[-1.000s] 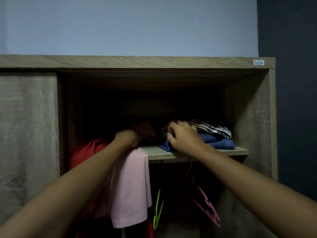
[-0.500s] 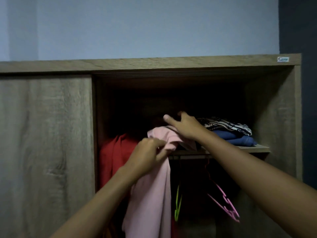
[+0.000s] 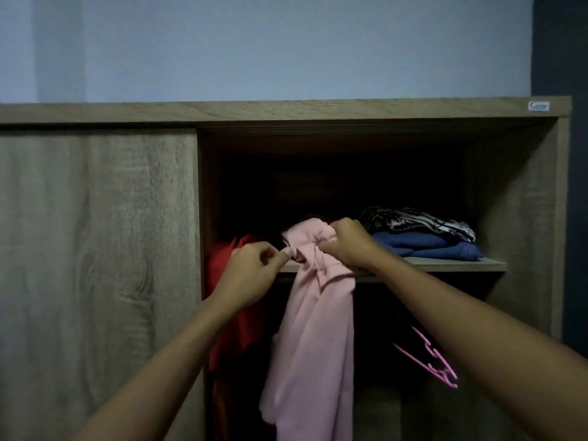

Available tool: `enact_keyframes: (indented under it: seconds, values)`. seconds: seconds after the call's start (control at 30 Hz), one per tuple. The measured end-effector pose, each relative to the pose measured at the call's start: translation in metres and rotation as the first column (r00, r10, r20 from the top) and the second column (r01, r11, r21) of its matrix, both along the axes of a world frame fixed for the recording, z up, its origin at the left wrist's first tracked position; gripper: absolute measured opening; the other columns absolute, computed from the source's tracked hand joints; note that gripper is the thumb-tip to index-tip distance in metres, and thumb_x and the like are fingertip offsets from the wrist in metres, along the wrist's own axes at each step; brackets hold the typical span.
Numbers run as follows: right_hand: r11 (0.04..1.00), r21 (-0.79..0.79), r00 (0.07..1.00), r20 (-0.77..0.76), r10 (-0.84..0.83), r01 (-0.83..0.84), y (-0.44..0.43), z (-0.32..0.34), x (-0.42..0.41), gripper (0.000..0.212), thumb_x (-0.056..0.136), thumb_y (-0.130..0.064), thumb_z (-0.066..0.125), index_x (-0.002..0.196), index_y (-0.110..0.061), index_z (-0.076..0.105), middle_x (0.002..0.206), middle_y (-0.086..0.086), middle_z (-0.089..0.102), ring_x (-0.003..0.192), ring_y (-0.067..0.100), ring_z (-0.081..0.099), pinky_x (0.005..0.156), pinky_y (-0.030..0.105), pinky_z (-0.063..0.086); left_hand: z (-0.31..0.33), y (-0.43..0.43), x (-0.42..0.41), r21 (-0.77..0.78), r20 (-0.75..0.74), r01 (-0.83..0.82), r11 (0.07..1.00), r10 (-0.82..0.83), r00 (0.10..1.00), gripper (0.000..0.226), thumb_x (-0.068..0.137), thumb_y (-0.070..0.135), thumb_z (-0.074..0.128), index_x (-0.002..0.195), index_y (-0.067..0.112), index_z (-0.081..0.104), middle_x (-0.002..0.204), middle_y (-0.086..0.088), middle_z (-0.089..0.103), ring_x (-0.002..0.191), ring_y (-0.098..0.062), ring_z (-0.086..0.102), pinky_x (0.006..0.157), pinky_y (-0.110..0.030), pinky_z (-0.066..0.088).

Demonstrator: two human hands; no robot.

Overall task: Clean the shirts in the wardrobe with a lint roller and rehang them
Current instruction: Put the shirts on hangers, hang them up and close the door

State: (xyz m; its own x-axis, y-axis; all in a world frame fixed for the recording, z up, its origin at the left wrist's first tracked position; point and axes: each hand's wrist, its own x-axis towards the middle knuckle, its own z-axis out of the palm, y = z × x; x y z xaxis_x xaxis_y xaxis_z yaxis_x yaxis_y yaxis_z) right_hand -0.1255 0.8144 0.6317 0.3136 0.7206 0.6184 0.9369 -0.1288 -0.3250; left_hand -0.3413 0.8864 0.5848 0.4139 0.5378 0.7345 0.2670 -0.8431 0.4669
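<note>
A pale pink shirt (image 3: 313,338) hangs down from the front edge of the wardrobe shelf (image 3: 445,265), its top bunched on the shelf. My right hand (image 3: 348,245) grips the bunched top of the pink shirt. My left hand (image 3: 251,275) pinches the same shirt's edge just to the left. A red shirt (image 3: 222,265) hangs behind my left hand in the dark opening. No lint roller is in view.
Folded clothes, a blue one (image 3: 426,246) under a black-and-white patterned one (image 3: 416,221), lie on the shelf's right. A pink hanger (image 3: 429,361) dangles below the shelf at right. The sliding wooden door (image 3: 98,265) covers the wardrobe's left half.
The view shifted left relative to the wardrobe. My right hand came off the folded pile and closed on the pink shirt's top; my left hand moved from the shelf to pinch its edge.
</note>
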Motion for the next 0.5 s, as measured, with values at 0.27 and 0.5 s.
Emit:
enact_keyframes:
  seconds: [0.27,0.5]
  values:
    - [0.854,0.383,0.928,0.258,0.269,-0.354,-0.06,-0.082,-0.042,0.02,0.067,-0.009,0.068,0.087,-0.011,0.068,0.086,0.002,0.066,0.081,0.018,0.054,0.072,0.027,0.041,0.004,-0.017,0.003,-0.675,0.207,0.353,0.647,-0.293,0.933,0.052,0.087,0.069,0.055,0.11,0.025,0.068,0.097,-0.004,0.072,0.083,-0.017,0.071,0.061,-0.033,0.057]
    - [0.852,0.181,0.866,0.203,0.457,-0.492,-0.082,-0.121,-0.053,0.041,0.078,-0.041,0.079,0.105,-0.013,0.07,0.103,-0.005,0.068,0.095,0.012,0.06,0.088,0.028,0.049,-0.008,-0.028,0.011,-0.336,0.245,0.343,0.877,-0.27,0.931,0.036,0.077,0.006,0.076,0.108,0.021,0.066,0.105,0.003,0.071,0.097,-0.012,0.068,0.079,-0.024,0.053]
